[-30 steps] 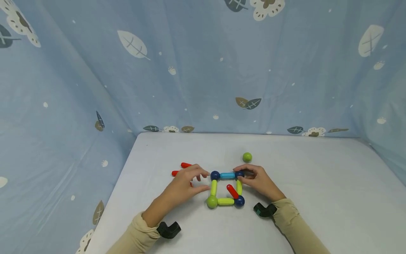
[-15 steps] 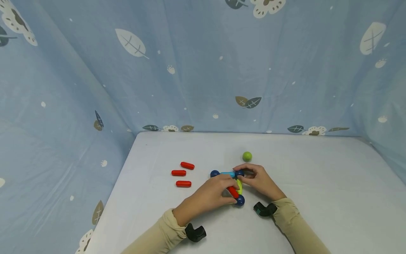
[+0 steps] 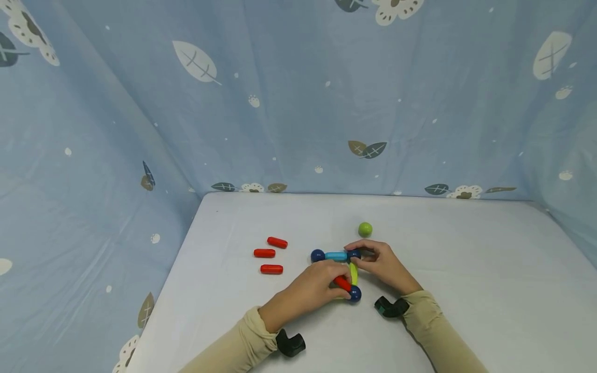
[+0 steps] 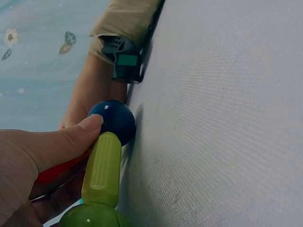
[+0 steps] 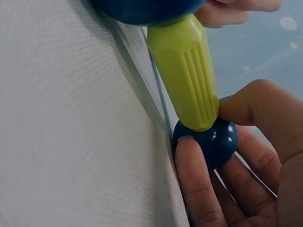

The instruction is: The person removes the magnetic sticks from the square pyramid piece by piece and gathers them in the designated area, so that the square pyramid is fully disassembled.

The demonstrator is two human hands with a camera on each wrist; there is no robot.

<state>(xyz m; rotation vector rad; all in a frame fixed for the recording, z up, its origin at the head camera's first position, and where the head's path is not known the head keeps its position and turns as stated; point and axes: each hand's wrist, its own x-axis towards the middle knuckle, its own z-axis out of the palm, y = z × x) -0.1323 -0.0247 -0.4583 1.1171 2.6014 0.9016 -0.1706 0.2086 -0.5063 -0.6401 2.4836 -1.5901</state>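
Observation:
A square frame of balls and sticks lies on the white table. My left hand [image 3: 310,287] reaches over it and grips the red stick [image 3: 342,283], its thumb touching the near-right dark blue ball [image 4: 116,120] in the left wrist view. My right hand [image 3: 383,264] pinches the far-right dark blue ball [image 5: 215,146] between thumb and fingers. A yellow-green stick [image 5: 187,75] joins these two balls. Along the back, a light blue stick [image 3: 336,256] runs to another dark blue ball [image 3: 317,255]. The near yellow-green stick [image 4: 102,172] and green ball [image 4: 92,217] are mostly hidden in the head view.
Three loose red sticks [image 3: 264,253] lie left of the frame. Behind it sits a loose green ball [image 3: 365,229]. A blue patterned curtain [image 3: 298,103] hangs at the back and sides of the table [image 3: 466,259].
My left hand has moved right, from beside the frame's left side onto the red stick, uncovering the loose red sticks. The right hand stays at the far-right ball.

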